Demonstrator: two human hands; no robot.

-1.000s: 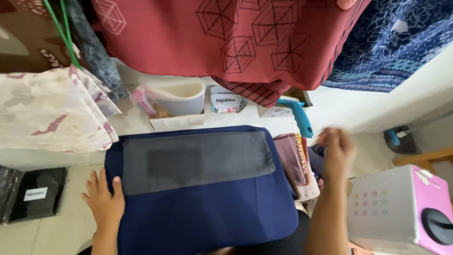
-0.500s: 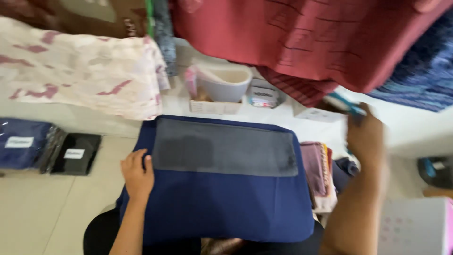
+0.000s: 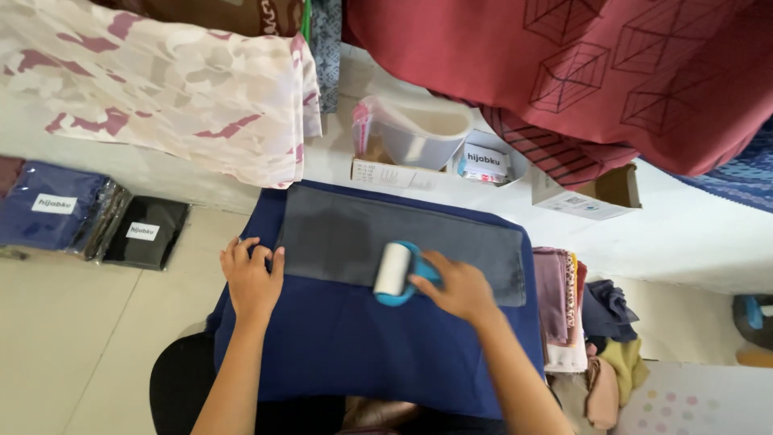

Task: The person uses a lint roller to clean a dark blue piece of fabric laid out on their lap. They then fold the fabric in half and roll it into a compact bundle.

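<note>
Across the navy cloth (image 3: pixel 362 354) — your right hand (image 3: pixel 457 286) now gripped the lint roller (image 3: pixel 394 272) on the grey fabric (image 3: pixel 354 238); left hand (image 3: pixel 251 278) stayed flat, open.

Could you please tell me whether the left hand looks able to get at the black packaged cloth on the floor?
Probably yes: the left hand rests flat on the dark blue cloth's edge, with only bare floor before the black packet.
</note>
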